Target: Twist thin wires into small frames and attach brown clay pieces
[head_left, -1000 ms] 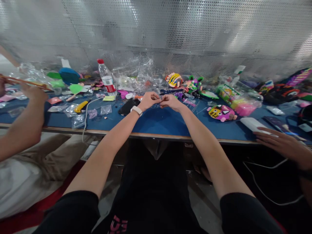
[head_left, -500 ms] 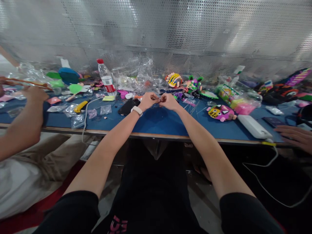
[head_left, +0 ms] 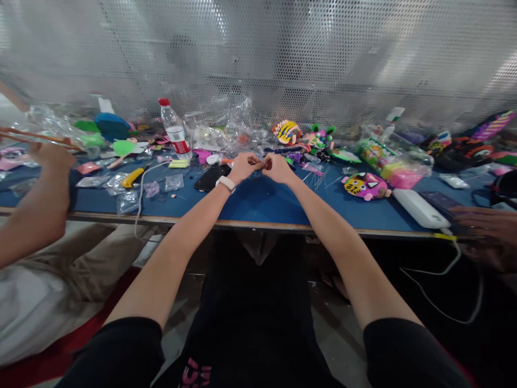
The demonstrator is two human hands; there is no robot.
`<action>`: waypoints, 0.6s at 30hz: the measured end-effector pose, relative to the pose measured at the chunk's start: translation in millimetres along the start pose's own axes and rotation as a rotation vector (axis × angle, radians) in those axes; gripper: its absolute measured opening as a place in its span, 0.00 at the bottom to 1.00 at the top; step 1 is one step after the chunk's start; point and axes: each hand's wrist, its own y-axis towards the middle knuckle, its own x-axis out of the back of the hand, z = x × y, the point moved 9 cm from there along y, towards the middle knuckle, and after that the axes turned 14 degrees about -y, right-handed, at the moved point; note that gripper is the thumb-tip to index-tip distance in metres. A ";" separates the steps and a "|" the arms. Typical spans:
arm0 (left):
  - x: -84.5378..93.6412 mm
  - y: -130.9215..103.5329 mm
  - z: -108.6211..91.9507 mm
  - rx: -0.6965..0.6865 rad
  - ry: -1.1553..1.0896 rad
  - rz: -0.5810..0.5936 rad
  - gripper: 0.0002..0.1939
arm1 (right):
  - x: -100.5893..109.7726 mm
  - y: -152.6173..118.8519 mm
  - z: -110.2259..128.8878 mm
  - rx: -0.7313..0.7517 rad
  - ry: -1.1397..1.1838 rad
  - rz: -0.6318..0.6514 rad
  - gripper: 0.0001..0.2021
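Observation:
My left hand point(head_left: 243, 167) and my right hand point(head_left: 278, 168) meet over the blue tabletop, their fingertips pinched close together. Between them is a small brown piece point(head_left: 259, 164), mostly hidden by the fingers; its material is too small to make out. Beside my left hand lies a flat black phone-like slab point(head_left: 210, 178). Thin clear strands point(head_left: 321, 180) are spread to the right of my right hand. A yellow-striped modelled figure point(head_left: 287, 132) and a green-and-purple one point(head_left: 321, 136) stand just behind my hands.
A red-capped bottle point(head_left: 176, 132) stands back left, near clear plastic wrapping point(head_left: 226, 129). A yellow cutter point(head_left: 132, 178) and small bags lie left. Rightward are a pink pig-like mask point(head_left: 367, 186) and a white power bank point(head_left: 420, 209). Co-workers' hands point(head_left: 52, 156) point(head_left: 484, 221) are at both sides.
My hands stay together and my fingers shift slightly around the brown piece. At the right, a co-worker's hand, now blurred, and the dark phone by it have moved left toward the power bank.

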 end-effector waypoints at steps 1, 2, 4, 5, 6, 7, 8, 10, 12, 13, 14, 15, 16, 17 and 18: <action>0.2 0.3 0.1 0.006 -0.029 -0.005 0.19 | 0.7 -0.1 -2.1 -0.005 0.044 0.012 0.16; 0.5 0.7 0.6 0.016 -0.062 -0.012 0.22 | 1.8 -0.1 -4.9 -0.017 0.101 0.023 0.17; 1.6 2.1 3.7 0.055 -0.154 -0.037 0.28 | 5.8 -0.5 -10.8 -0.049 0.238 0.034 0.21; 2.8 3.0 6.2 0.081 -0.213 -0.058 0.30 | 8.2 -0.9 -13.1 -0.064 0.303 0.037 0.23; 4.6 3.8 8.9 0.105 -0.275 -0.085 0.31 | 11.0 -1.4 -14.5 -0.076 0.359 0.035 0.25; 6.7 4.6 11.5 0.124 -0.329 -0.114 0.31 | 13.7 -2.0 -14.9 -0.082 0.403 0.031 0.27; 8.5 5.3 13.6 0.136 -0.368 -0.135 0.29 | 16.1 -2.7 -14.3 -0.083 0.439 0.028 0.29; 8.9 6.6 15.4 0.142 -0.390 -0.126 0.24 | 20.0 -4.1 -12.0 -0.088 0.491 0.014 0.31; 5.2 6.9 14.4 0.133 -0.378 -0.063 0.19 | 22.4 -5.4 -10.9 -0.111 0.522 -0.008 0.32; 3.0 6.3 13.8 0.130 -0.376 -0.030 0.17 | 22.6 -5.9 -10.9 -0.128 0.531 -0.014 0.32; 1.3 5.3 13.2 0.129 -0.381 -0.006 0.16 | 22.0 -6.4 -10.9 -0.143 0.539 -0.015 0.32; -0.1 4.1 12.6 0.128 -0.389 0.009 0.16 | 21.2 -6.7 -10.7 -0.154 0.547 -0.012 0.32; -1.4 2.8 11.9 0.128 -0.398 0.022 0.16 | 20.1 -6.9 -10.3 -0.159 0.556 -0.007 0.32; -3.1 1.5 11.2 0.129 -0.403 0.036 0.17 | 19.2 -7.0 -9.9 -0.158 0.566 -0.002 0.32; -5.1 0.3 10.3 0.128 -0.404 0.054 0.18 | 18.5 -7.0 -9.5 -0.154 0.576 0.003 0.32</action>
